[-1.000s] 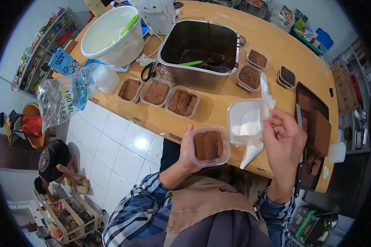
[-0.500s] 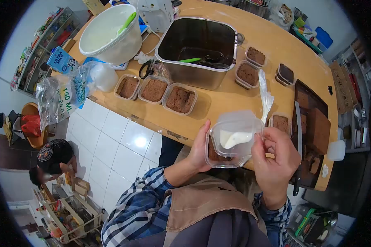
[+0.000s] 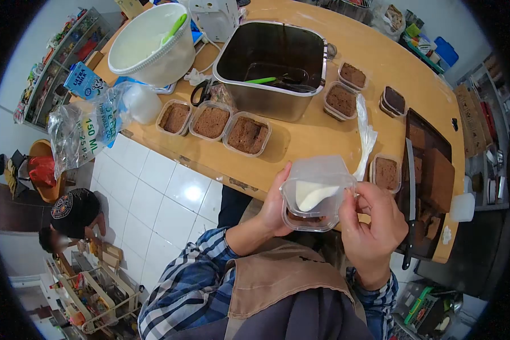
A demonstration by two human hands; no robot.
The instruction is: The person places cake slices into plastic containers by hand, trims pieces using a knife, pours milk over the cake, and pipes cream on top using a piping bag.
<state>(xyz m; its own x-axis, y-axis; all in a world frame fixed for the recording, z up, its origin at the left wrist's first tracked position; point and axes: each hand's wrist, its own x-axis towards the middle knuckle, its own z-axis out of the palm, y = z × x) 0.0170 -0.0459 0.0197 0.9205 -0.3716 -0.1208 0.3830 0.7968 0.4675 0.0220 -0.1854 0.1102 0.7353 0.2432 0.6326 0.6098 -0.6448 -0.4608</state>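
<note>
My left hand (image 3: 272, 207) is wrapped around the side of a clear plastic tub (image 3: 313, 227), which has brown cake inside. Over this tub my right hand (image 3: 375, 231) pinches the edge of a second clear plastic container (image 3: 322, 166), tilted, with a smear of white cream (image 3: 310, 196) showing in it. Whether the cream touches the cake, I cannot tell. A long white piping bag or strip of plastic (image 3: 365, 139) lies just beyond my right hand. Close to that hand, a filled cake tub (image 3: 386, 172) stands on the table.
Several cake tubs (image 3: 247, 134) stand along the table (image 3: 300, 150). Behind them are a deep metal pan (image 3: 266, 102) and a white bowl (image 3: 153, 65) with a green-handled spatula. At right, a long knife (image 3: 411, 198) rests on a tray of cake blocks (image 3: 436, 181). A person (image 3: 76, 215) crouches at left.
The right hand and the container with cream have shifted slightly left and lower over the cake tub. The left hand has stayed nearly in place.
</note>
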